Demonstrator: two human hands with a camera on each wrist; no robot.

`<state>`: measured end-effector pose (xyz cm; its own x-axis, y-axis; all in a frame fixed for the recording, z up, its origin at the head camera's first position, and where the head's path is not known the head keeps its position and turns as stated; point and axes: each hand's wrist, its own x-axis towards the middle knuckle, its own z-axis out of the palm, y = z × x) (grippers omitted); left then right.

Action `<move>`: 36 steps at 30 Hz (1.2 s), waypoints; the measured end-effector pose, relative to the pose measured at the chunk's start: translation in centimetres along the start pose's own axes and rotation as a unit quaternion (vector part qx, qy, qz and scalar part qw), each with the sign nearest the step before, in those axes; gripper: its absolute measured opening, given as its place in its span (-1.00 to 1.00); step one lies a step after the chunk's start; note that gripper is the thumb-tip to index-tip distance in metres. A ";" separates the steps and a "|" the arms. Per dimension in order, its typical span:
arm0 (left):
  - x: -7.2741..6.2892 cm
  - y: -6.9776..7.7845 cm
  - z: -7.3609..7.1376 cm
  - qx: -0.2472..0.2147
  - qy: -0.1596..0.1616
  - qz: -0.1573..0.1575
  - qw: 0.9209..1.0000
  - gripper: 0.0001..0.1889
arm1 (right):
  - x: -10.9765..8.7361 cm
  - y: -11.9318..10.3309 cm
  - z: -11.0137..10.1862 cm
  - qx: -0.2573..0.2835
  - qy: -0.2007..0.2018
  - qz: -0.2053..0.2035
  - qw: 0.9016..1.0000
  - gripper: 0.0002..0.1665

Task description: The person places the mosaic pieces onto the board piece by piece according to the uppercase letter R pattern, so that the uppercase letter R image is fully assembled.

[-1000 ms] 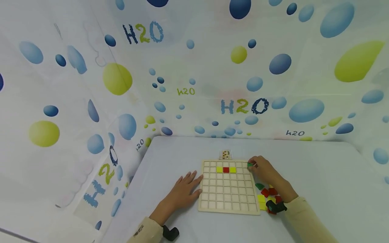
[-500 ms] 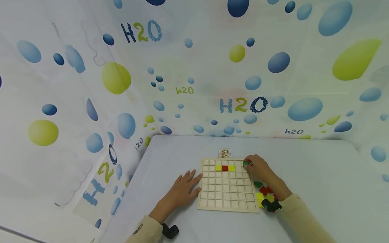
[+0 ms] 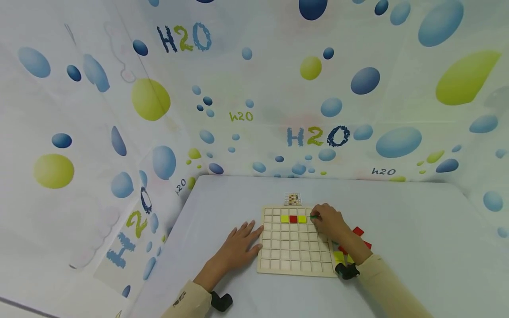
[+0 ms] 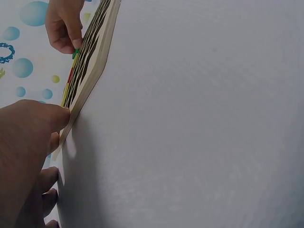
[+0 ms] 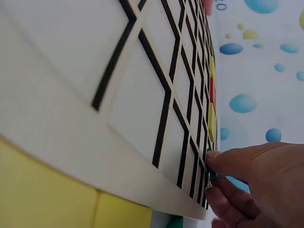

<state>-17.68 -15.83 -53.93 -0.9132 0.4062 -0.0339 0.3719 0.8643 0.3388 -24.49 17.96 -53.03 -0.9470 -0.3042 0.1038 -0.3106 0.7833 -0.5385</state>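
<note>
A pale wooden grid board [image 3: 296, 247] lies on the white table. In its second row from the far edge sit a yellow tile [image 3: 284, 219], a red tile [image 3: 293, 219] and another yellow tile [image 3: 302, 219], side by side. Just right of these, my right hand [image 3: 330, 225] pinches a small green tile [image 5: 213, 174] between thumb and fingers, low over the grid. My left hand [image 3: 238, 248] lies with spread, relaxed fingers at the board's left edge, its fingertips touching the rim. The left wrist view shows the thumb [image 4: 57, 116] against that edge.
Beyond the board's far edge lies a small printed grid card [image 3: 293, 199]. Loose red tiles [image 3: 358, 231] and yellow tiles [image 3: 338, 257] lie to the board's right, partly hidden by my right forearm. A patterned curtain [image 3: 262, 88] hangs behind the table.
My right hand has carried the green tile leftward from the board's upper right corner to beside the right yellow tile. The left hand has stayed at the left edge.
</note>
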 end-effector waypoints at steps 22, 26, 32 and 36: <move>0.1 -0.2 0.2 0.002 -0.001 -0.001 1.000 -0.36 | -1.0 0.4 -0.7 0.036 -0.024 0.012 0.999 -0.81; 0.1 -0.2 0.2 0.000 0.001 0.002 1.000 -0.36 | -2.3 1.4 -2.1 0.030 -0.019 0.042 0.998 -0.72; -0.3 0.1 -0.1 -0.010 -0.002 0.001 1.000 -0.36 | -4.5 4.0 -4.2 0.015 -0.025 0.100 0.995 -0.55; -0.3 0.0 0.1 -0.010 -0.002 -0.005 1.000 -0.36 | -5.9 5.7 -5.6 0.015 -0.039 0.130 0.991 -0.46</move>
<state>-17.38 -15.92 -54.00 -0.9159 0.3993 -0.0408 0.3597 0.8618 0.3576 -21.17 27.30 -52.03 -0.9851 -0.1360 -0.1049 -0.0538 0.8244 -0.5635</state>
